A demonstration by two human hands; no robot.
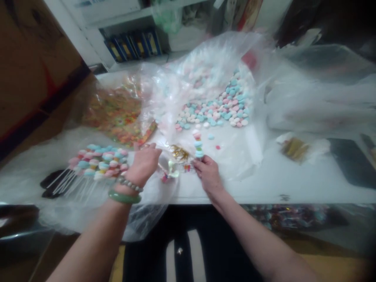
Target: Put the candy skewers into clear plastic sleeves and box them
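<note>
My right hand (208, 174) pinches the lower end of a candy skewer (199, 145), which stands upright with pink, white and blue marshmallow pieces and smaller coloured pieces between them. My left hand (146, 161), with a bead bracelet and a green bangle at the wrist, is at the front edge of a clear bag of orange, yellow and red gummy candies (117, 117). Its fingers are curled together, and what they hold, if anything, is blurred. Between my hands lie gold twist ties (179, 152) and a small shiny wrapper (172, 169).
A large clear bag (217, 111) spills pastel candy discs across the table's middle. Finished-looking candy skewers (98, 162) lie piled at the left on plastic. To the right are a gold bundle (295, 148), a dark flat object (351, 160) and more plastic bags (320, 102).
</note>
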